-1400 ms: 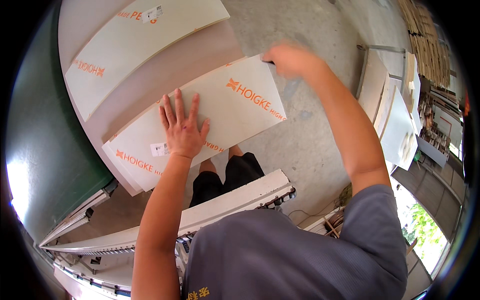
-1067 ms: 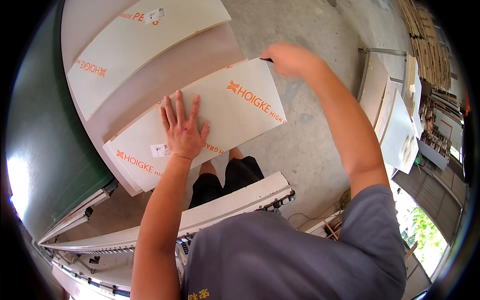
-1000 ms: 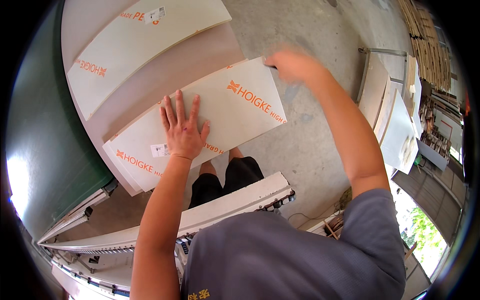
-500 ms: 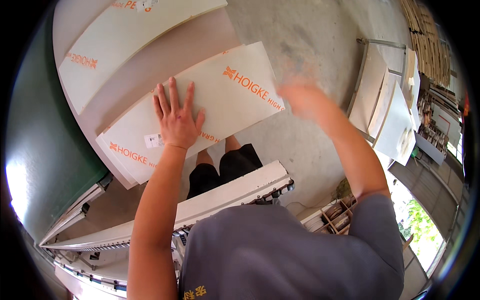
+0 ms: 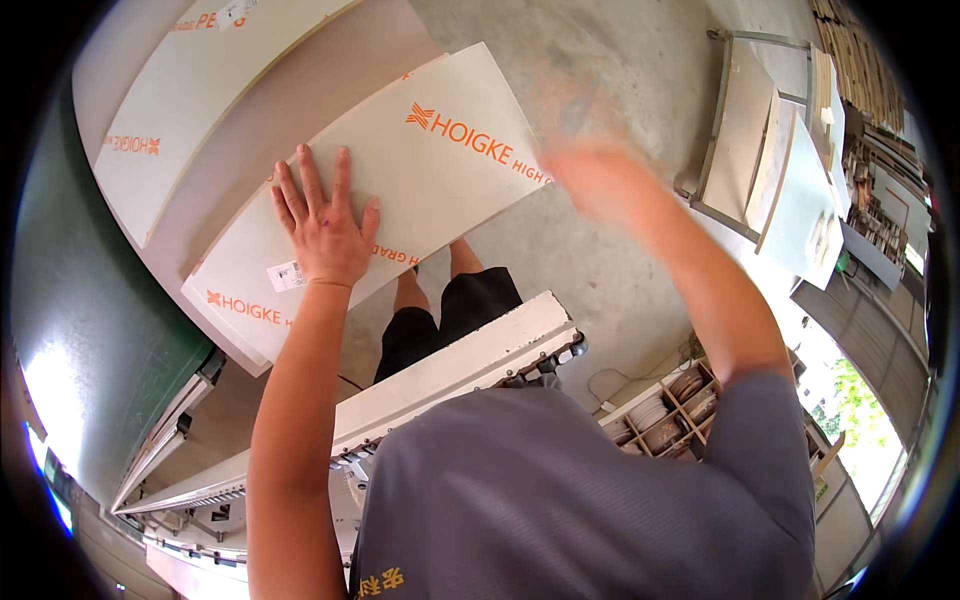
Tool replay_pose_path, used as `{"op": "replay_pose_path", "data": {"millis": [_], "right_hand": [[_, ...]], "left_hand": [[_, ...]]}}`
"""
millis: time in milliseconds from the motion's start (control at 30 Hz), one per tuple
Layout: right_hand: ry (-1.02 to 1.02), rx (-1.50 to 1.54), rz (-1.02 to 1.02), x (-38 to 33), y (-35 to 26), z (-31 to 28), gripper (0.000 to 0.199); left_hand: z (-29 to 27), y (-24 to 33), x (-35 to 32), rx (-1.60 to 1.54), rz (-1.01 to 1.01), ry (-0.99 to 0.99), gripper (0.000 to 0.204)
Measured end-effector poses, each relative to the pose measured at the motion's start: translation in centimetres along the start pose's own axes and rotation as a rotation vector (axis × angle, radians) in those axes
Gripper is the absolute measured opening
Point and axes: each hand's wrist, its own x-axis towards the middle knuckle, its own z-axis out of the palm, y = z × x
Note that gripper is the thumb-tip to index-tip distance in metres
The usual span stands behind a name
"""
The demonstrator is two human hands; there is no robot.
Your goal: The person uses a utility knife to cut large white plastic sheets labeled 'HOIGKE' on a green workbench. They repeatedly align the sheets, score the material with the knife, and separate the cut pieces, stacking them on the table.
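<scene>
A long white panel [image 5: 400,150] with orange printing lies at a slant before me, over another pale panel. Flat on its left half rests my left hand [image 5: 328,225], palm down and fingers spread. A small white label [image 5: 286,277] is stuck beside that hand. My right hand [image 5: 600,180] is at the panel's right end, smeared by motion. Its fingers are blurred, and a faint greyish smear shows just above them. Whether it holds anything, or touches the panel's edge, I cannot make out.
Another printed white panel [image 5: 190,100] lies at upper left, beside a green machine surface [image 5: 80,330]. A white machine beam [image 5: 460,360] crosses in front of my body. Boards lean on a metal-framed rack [image 5: 735,130] at right. A compartmented box [image 5: 665,415] stands at lower right.
The whole view has shifted a little, so panel and hands appear farther up and left. My left hand stays flat on the panel; my right hand is blurred at its end in both frames.
</scene>
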Motion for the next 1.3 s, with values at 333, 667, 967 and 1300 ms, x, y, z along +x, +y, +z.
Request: {"op": "replay_pose_path", "data": {"millis": [333, 667, 967, 1300], "right_hand": [[0.158, -0.776, -0.101, 4.7, -8.7, -6.1, 0.037], [-0.231, -0.229, 0.159, -6.7, 6.4, 4.3, 0.042], [-0.181, 1.121, -0.03, -7.7, 1.5, 6.9, 0.074], [0.104, 1.199, -0.03, -9.7, 5.1, 9.0, 0.067]], "left_hand": [[0.8, 0.6, 0.5, 0.023, 0.048, 0.003, 0.071], [1.0, 0.0, 0.0, 0.044, 0.068, 0.017, 0.074], [-3.0, -2.2, 9.5, -0.117, 0.082, -0.277, 0.078], [-9.2, -2.6, 12.2, -0.343, -0.102, -0.442, 0.051]]}}
